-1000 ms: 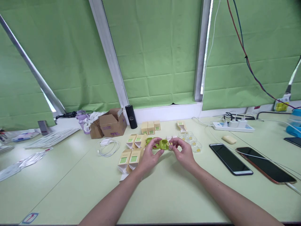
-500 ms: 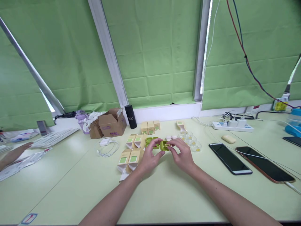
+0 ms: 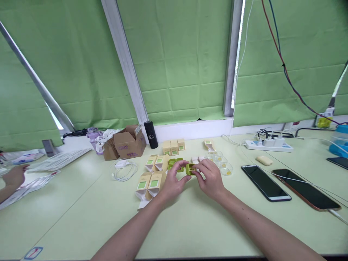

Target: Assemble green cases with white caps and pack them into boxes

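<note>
Head view: your left hand (image 3: 174, 181) and right hand (image 3: 210, 179) have fingers clamped on one green case (image 3: 190, 168); several tan cartons (image 3: 148, 183) lie unfilled on the table (image 3: 190, 224).

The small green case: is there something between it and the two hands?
Nothing visible stands between them. The left hand and the right hand both already touch the small green case, holding it just above the table, with the cardboard boxes beside it, not in the way.
</note>
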`<state>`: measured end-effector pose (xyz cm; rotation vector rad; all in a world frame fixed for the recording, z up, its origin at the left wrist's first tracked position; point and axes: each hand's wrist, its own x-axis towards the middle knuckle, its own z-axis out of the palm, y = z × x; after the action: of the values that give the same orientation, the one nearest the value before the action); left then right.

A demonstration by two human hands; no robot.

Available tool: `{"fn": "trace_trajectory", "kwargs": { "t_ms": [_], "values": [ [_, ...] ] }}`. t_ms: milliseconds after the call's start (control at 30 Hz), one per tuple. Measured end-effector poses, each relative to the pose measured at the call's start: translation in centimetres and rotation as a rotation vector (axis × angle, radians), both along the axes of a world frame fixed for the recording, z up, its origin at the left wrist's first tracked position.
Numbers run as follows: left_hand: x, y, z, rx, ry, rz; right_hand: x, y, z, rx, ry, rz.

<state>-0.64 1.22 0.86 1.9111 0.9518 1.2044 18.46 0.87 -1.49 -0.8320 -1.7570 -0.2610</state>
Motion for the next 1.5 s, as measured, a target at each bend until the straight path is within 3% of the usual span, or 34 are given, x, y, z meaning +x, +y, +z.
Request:
{"fn": "trace_trajectory", "kwargs": {
  "t_ms": [1500],
  "values": [
    [0.02,-0.09,0.22,0.025,0.016,-0.018,-0.07,0.29,-0.15,-0.004,-0.059,0.042]
  ]
}}
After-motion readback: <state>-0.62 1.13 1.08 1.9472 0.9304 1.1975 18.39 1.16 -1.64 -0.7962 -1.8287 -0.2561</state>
